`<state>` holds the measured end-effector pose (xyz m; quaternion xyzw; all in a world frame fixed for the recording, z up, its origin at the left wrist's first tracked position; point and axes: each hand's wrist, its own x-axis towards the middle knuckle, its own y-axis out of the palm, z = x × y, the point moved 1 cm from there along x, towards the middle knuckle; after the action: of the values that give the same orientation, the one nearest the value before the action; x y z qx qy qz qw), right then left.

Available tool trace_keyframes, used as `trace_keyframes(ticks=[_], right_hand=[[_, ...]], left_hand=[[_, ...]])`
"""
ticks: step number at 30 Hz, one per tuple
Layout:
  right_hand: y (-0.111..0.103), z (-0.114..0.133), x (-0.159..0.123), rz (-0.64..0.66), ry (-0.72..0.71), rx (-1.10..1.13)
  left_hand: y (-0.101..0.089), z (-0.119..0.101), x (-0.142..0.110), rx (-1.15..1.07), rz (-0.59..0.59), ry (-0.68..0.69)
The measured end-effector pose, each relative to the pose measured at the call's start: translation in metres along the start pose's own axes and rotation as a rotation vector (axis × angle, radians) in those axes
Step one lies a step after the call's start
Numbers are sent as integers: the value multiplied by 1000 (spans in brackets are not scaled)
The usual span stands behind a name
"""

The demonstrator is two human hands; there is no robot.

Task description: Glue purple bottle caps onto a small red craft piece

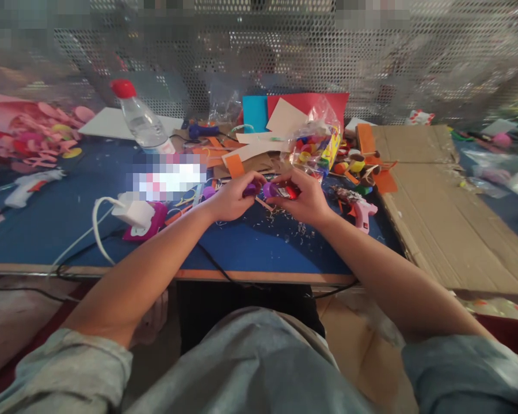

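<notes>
Above the blue table [259,247], my two hands face each other with a narrow gap between them. My left hand [232,196] is closed on a small, round purple piece [249,189]. Pinched between the thumb and fingers of my right hand [307,198] is a small piece with a purple end [268,190] and a shiny red part near the palm. The fingers cover much of both pieces, so their exact kind is unclear. Another purple piece [208,192] lies beside my left wrist. Pale scraps [300,229] are strewn below my right hand.
A pink glue gun [363,214] lies right of my hands; a white one [32,187] is far left. A plastic bag of colourful bits [313,146] sits behind. Left are a water bottle [142,123] and a charger [133,211] with cables. Cardboard [453,213] covers the right side.
</notes>
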<state>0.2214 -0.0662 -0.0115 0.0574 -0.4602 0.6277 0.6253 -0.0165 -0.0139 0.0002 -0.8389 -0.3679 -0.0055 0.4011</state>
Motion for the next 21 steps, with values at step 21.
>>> trace_keyframes(ticks=[21], right_hand=[[-3,4,0,34,39,-8]], left_hand=[[-7,-1,3,155,148,17]])
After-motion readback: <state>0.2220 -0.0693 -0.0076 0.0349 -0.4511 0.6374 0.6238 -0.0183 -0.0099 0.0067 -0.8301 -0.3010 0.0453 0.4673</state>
